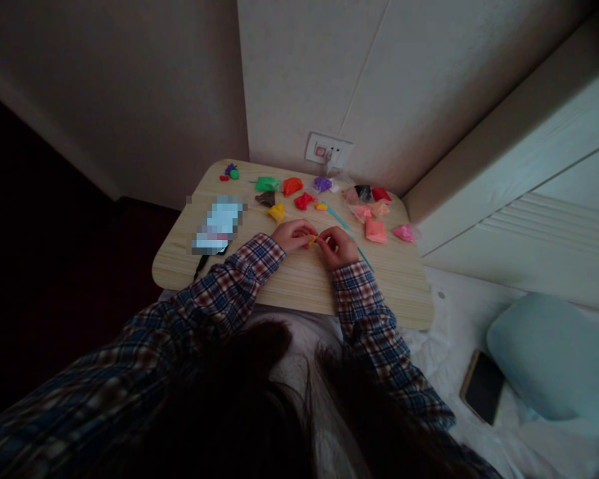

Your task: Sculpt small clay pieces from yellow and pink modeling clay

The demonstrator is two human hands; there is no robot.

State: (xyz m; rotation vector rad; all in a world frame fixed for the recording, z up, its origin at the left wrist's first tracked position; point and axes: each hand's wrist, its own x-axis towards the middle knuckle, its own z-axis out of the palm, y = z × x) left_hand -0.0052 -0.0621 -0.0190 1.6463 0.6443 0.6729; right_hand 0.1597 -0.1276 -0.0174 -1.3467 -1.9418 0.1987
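Both hands rest together at the middle of a small light wooden table (289, 283). My left hand (292, 235) and my right hand (337, 247) are closed in a pinch around a small yellow-orange piece of clay (313, 239) held between them. A thin teal tool (340, 219) lies on the table just behind my right hand. A yellow clay bag (277, 212) and a red one (303, 200) lie just beyond my left hand.
Several bags of coloured clay sit along the table's far edge: green (267, 183), orange-red (292, 185), purple (322, 183), pink (375, 230). A blurred packet (218, 225) lies at the left. A wall socket (328, 150) is behind. A phone (482, 386) and a blue pillow (549, 352) lie on the bed at right.
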